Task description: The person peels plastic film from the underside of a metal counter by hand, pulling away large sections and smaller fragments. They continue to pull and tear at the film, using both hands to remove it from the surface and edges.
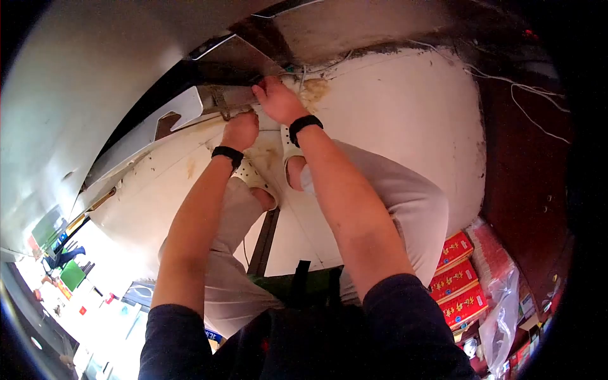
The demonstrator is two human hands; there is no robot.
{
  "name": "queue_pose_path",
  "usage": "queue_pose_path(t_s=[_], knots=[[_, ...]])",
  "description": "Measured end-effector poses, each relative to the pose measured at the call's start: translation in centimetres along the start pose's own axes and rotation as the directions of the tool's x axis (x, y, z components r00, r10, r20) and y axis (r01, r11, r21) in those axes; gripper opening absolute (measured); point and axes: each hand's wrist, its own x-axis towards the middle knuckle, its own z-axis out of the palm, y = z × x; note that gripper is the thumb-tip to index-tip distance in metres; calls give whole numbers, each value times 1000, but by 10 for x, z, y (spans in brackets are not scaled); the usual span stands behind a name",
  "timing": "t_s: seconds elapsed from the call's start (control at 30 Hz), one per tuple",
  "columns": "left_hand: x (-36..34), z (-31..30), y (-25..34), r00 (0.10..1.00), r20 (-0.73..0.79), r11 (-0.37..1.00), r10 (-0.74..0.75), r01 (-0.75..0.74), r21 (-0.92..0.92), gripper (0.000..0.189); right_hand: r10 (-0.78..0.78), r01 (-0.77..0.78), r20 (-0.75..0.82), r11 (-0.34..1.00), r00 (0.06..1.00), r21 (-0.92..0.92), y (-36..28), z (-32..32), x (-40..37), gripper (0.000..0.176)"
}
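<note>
My left hand is closed, its fingers curled at the lower edge of a dark metal frame; what it grips is hidden. Just right of it and farther off, my right hand reaches to the frame's right end. Its thumb points left and its other fingers bend out of sight, so what lies in them does not show. A bent, shiny metal panel with a notch juts out left of the hands. Above, another metal plate slants over the dark opening. Both wrists wear black bands.
Perforated clogs on my feet stand on a stained pale floor close below the hands. A large curved metal surface fills the left. Loose white cables lie at upper right. Red boxes are stacked at lower right.
</note>
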Motion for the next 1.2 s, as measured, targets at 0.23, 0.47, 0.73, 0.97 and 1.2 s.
queue_pose_path(t_s=[0.23, 0.47, 0.73, 0.97, 1.2], knots=[[0, 0, 4, 999, 31, 999, -22, 23, -38, 15, -89, 103, 224, 993, 971, -54, 12, -5, 16, 25], [-10, 8, 7, 996, -16, 987, -88, 85, -135, 13, -67, 194, 387, 934, 920, -301, -5, -27, 25, 24], [-18, 22, 5, 997, 11, 995, -80, 80, -67, 13, 98, 97, 428, 907, 899, -411, -10, -21, 29, 31], [-27, 45, -8, 997, -53, 998, 63, -62, 19, 13, 194, -79, 324, 939, 926, -336, 26, 11, 21, 35], [-19, 0, 13, 1000, 16, 998, 7, -6, -64, 13, 378, -294, 168, 878, 911, -378, 37, 14, -1, 35]])
